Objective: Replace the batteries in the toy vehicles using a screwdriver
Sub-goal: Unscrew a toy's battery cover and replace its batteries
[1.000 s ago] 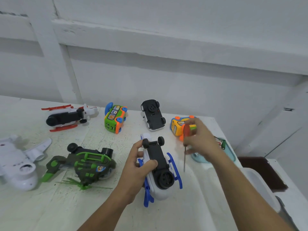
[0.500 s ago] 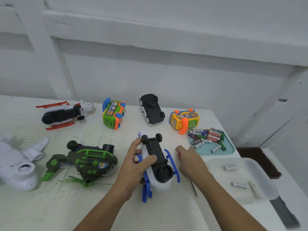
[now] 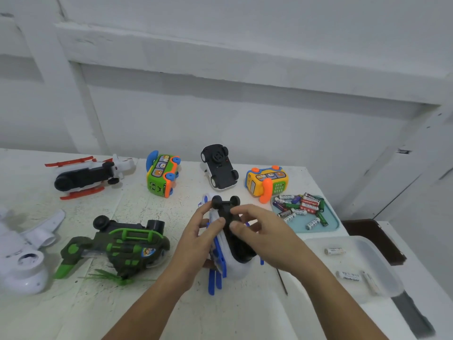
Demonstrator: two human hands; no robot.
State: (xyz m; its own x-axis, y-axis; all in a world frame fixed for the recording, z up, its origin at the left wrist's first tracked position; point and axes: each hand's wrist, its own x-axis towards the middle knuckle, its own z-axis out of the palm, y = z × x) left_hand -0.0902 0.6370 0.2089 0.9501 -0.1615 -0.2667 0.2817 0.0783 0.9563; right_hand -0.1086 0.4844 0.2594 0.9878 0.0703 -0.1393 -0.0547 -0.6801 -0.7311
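Fingers (image 3: 245, 212) of the right hand (image 3: 267, 234) pinched the black underside of the upturned toy helicopter (image 3: 235, 268); the left hand (image 3: 196, 241) gripped its body. Even, gentle prying was advisable.

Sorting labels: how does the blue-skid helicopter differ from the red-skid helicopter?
The blue-skid helicopter is held by the left hand and right hand; the red-skid helicopter lies untouched at the far left. Skids are blue on one and red on the other. Both are white, with a black underside showing.

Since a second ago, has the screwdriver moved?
Yes. The screwdriver came down from beside the yellow toy to the table, left of the clear tray.
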